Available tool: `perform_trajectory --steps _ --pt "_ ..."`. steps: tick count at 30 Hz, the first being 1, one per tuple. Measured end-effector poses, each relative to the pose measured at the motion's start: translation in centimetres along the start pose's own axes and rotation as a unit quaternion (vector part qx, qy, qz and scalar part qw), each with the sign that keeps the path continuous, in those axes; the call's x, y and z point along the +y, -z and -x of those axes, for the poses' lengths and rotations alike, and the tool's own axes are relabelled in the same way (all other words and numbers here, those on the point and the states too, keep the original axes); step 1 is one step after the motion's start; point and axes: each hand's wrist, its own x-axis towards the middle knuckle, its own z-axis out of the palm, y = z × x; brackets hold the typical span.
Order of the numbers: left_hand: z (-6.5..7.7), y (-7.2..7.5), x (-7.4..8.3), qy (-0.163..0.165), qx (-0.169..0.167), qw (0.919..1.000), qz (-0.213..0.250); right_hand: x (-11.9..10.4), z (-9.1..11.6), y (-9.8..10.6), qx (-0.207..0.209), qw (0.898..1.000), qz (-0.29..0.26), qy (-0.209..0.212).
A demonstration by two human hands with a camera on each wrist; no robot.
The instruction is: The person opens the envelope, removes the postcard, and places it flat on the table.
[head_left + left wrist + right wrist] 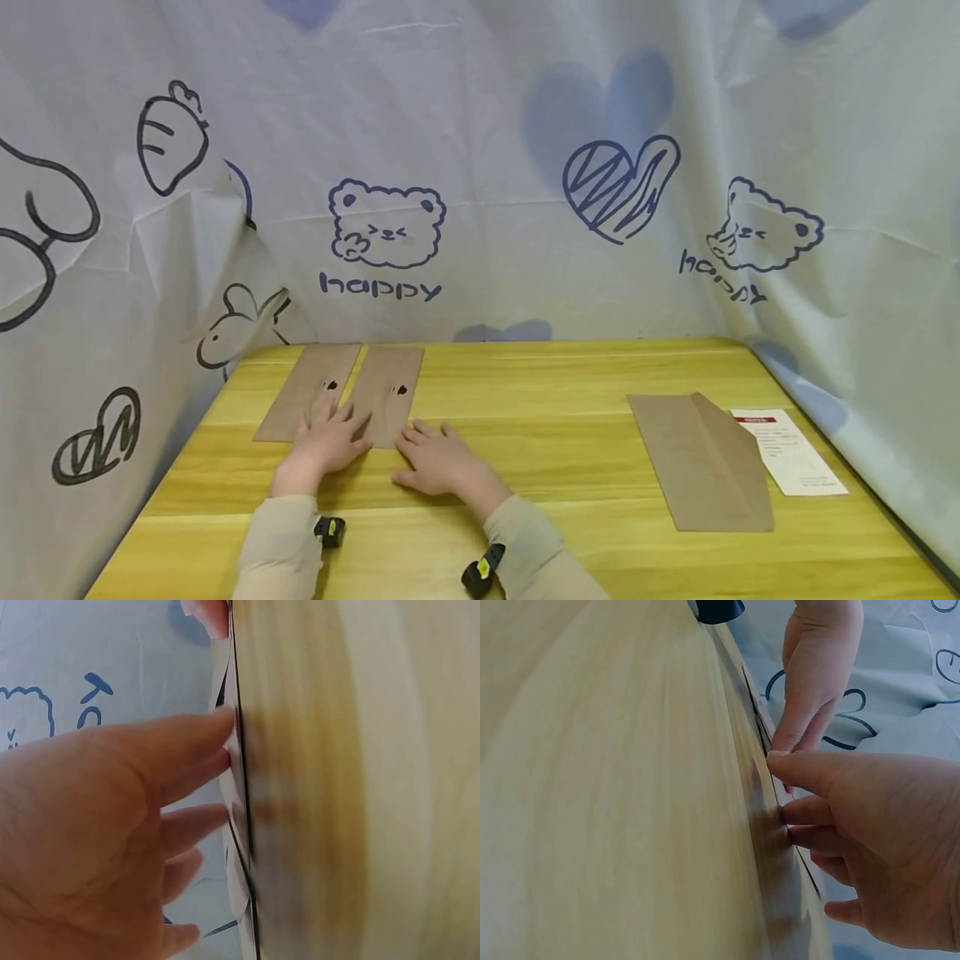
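Note:
Two brown kraft-paper envelopes lie side by side at the far left of the table in the head view, the left envelope (311, 371) and the right envelope (386, 371). Each carries a small black mark. My left hand (327, 442) rests with spread fingers over their near ends, its thumb and fingers reaching onto the right one. At that envelope's near right corner, my right hand (438, 458) touches the edge with its fingertips. Both wrist views show fairly straight fingers (195, 825) against the thin paper, and the two hands close together (885, 847).
To the right lies a larger brown envelope (697, 475) with its pointed flap opened out. A white printed slip (798, 458) with a red band lies beside it, partly overlapped. The wooden table (525, 392) meets white curtains (487, 125) with drawings at the back and sides.

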Motion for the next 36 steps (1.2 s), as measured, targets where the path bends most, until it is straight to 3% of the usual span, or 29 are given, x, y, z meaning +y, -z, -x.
perform_trajectory --steps 6,23,36 --pt "0.4 0.4 0.9 0.007 -0.042 0.999 0.014 0.2 0.6 0.3 0.003 1.0 0.013 0.003" --pt "-0.2 -0.9 3.0 -0.039 0.008 0.9991 -0.013 3.5 4.6 -0.3 0.006 1.0 0.004 0.027" --pt "0.5 -1.3 6.6 -0.078 -0.018 0.9966 -0.02 5.7 8.6 0.1 -0.015 0.999 -0.024 0.039"
